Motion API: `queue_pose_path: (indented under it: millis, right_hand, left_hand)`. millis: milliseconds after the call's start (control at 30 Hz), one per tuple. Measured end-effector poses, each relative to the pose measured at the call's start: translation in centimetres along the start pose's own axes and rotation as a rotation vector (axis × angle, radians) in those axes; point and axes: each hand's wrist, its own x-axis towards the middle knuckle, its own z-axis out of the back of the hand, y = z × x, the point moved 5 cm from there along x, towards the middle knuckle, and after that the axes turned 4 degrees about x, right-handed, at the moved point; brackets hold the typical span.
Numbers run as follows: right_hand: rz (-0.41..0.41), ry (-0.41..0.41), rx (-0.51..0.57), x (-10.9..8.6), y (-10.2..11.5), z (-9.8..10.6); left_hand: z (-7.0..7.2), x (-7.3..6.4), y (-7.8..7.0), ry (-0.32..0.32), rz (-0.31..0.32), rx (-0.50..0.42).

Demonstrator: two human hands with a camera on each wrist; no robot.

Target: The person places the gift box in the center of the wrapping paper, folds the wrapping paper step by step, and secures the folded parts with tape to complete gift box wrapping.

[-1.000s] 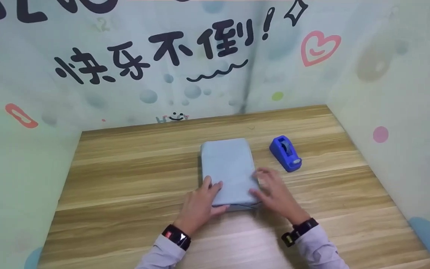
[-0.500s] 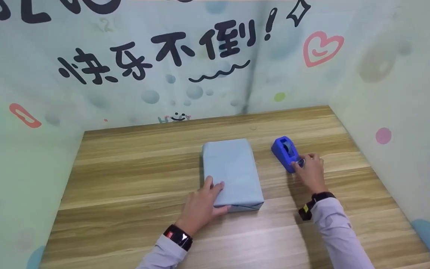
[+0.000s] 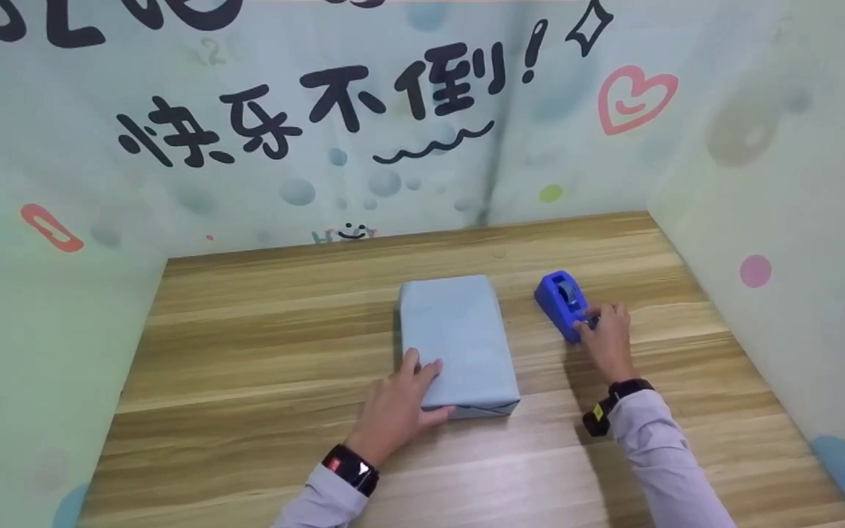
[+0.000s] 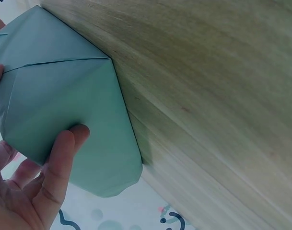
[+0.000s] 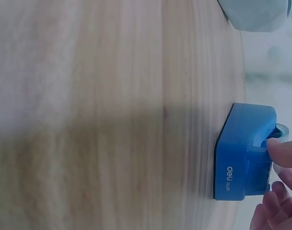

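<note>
A pale-blue wrapped package (image 3: 459, 330) lies flat on the wood-grained counter (image 3: 268, 352), its long sides running roughly from eleven to five o'clock. The left hand (image 3: 393, 411) rests on it at the seven-to-eight o'clock corner, fingers spread: some lie on the top and the long side, while the thumb touches the near end. The left wrist camera shows folded paper and a seam line across that end.

Toward two o'clock from the package, apart from it, a blue tape dispenser (image 3: 559, 314) sits upright on the counter, its front end pointing to five o'clock. A tape roll (image 3: 568, 292) shows in its far half. The right hand (image 3: 609, 341) reaches this front end from four o'clock and pinches it between thumb and fingers; whether a strip of tape is caught there too, I cannot tell. In the right wrist view, white "deli" lettering (image 5: 229, 174) shows on the dispenser's side.

Black straps circle both wrists below lavender-grey sleeves. Beyond the counter stands a pale printed wall (image 3: 246, 191), with dark characters (image 3: 342, 103) at eleven o'clock from the package and a pink heart (image 3: 637, 99) at one.
</note>
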Motion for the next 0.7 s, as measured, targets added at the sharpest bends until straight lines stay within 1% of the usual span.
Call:
queue_pose_path:
  millis: [100, 200, 300, 367, 467, 567, 700]
  right_hand:
    - [-0.001, -0.005, 0.046, 0.1, 0.1, -0.2]
    - [0.02, -0.017, 0.073, 0.3, 0.3, -0.2]
    - [0.034, -0.063, 0.086, 0.3, 0.4, 0.3]
    - [0.016, -0.093, 0.094, 0.4, 0.3, 0.7]
    - [-0.044, -0.108, 0.109, 0.4, 0.2, 1.4]
    - [-0.142, -0.07, 0.166, 0.5, 0.0, 1.9]
    - [-0.274, 0.02, 0.331, 0.6, -0.3, 1.9]
  left_hand:
    - [0.0, 0.0, 0.0, -0.007, -0.002, 0.003]
    - [-0.1, 0.0, 0.1, -0.016, 0.002, 0.003]
    - [-0.2, -0.1, 0.1, -0.019, 0.003, 0.002]
    - [-0.2, -0.1, 0.1, -0.019, 0.001, -0.001]
    - [-0.2, -0.2, 0.0, -0.016, -0.006, -0.007]
    - [-0.1, -0.2, 0.1, -0.014, -0.006, -0.012]
    - [-0.1, -0.2, 0.2, -0.008, 0.004, -0.027]
